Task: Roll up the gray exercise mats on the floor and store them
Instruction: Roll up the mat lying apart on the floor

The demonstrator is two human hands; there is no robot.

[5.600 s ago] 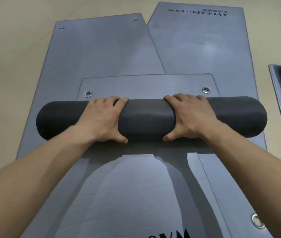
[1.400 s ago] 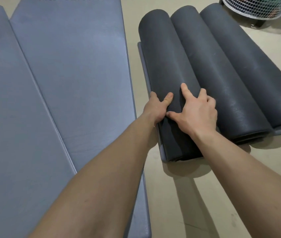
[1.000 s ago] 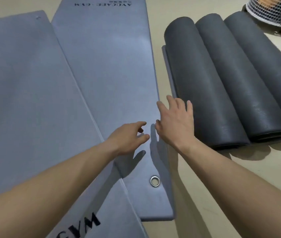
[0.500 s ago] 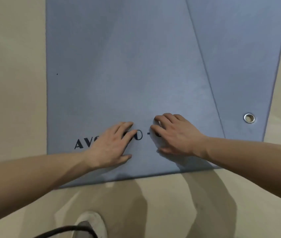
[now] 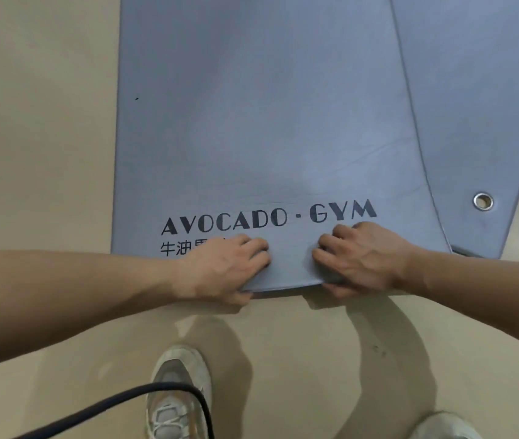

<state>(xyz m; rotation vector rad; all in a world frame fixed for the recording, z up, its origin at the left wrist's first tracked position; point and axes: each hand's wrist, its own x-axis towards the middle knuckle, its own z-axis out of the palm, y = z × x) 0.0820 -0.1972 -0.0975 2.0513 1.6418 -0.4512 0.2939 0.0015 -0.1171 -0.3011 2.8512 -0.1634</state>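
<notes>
A gray exercise mat point(image 5: 261, 122) printed "AVOCADO · GYM" lies flat on the beige floor, its near end just in front of me. My left hand point(image 5: 223, 269) grips that near edge, fingers curled on top and thumb under it. My right hand point(image 5: 359, 258) grips the same edge a little to the right, thumb beneath the mat. A second gray mat point(image 5: 479, 106) with a metal eyelet point(image 5: 483, 201) lies partly under the first mat's right side.
My two shoes point(image 5: 177, 394) stand on the bare floor below the mat's end. A dark cable point(image 5: 118, 403) curves across the lower left, over the left shoe. Beige floor point(image 5: 36, 122) stretches along the mat's left side.
Both hands slid back from the mat's printed surface to its near edge and now curl around it. The view moved closer and the lettering is uncovered.
</notes>
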